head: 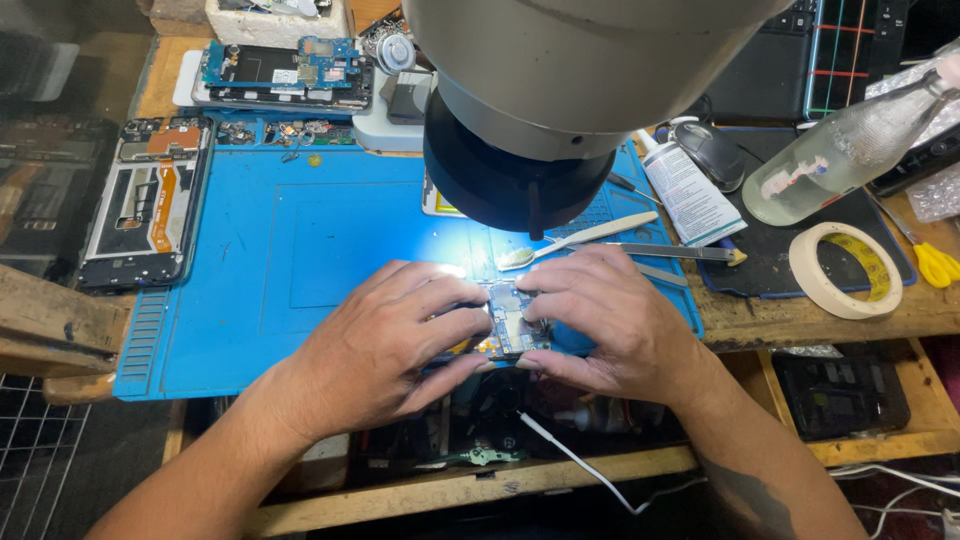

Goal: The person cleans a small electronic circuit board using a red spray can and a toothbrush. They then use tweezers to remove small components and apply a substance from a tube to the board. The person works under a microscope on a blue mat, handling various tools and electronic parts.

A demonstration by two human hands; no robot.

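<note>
Head view: both hands [385,345] [600,325] pinch a circuit board [512,320]; white labelled tube [688,192] lies beyond.

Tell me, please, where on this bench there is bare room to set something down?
The blue mat is bare between the opened phone frame and the left hand. It is crowded right of the microscope: tweezers, white tube, glass bottle, tape roll.

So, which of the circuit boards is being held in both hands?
The small board at the mat's near edge, gripped between left hand and right hand under the microscope light. The other board lies untouched at the mat's far edge.
</note>
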